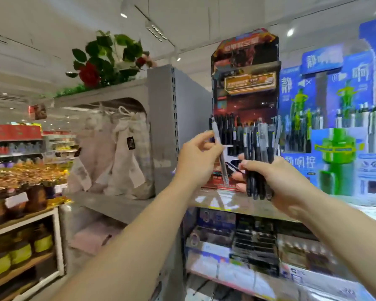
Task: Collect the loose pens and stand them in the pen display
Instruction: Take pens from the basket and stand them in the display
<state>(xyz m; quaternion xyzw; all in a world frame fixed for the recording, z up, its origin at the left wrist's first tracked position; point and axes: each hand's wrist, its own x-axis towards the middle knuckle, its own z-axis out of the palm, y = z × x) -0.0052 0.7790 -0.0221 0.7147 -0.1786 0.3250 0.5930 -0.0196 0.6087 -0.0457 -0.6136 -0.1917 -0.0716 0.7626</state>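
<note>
- The right hand (278, 181) is clenched around a bundle of dark pens (257, 161), held upright.
- The left hand (197, 158) pinches a single clear pen (219, 152) between thumb and fingertips, nearly upright, just beside the bundle.
- Behind both hands, on the shelf (215, 200), stands the dark red pen display (245, 94), with black pens already upright in its rows.
- A blue display (334, 127) stands beside it.

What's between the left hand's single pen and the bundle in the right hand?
In the head view nothing lies between the grey pen and the pen bundle; through the gap shows the dark pen display behind.
</note>
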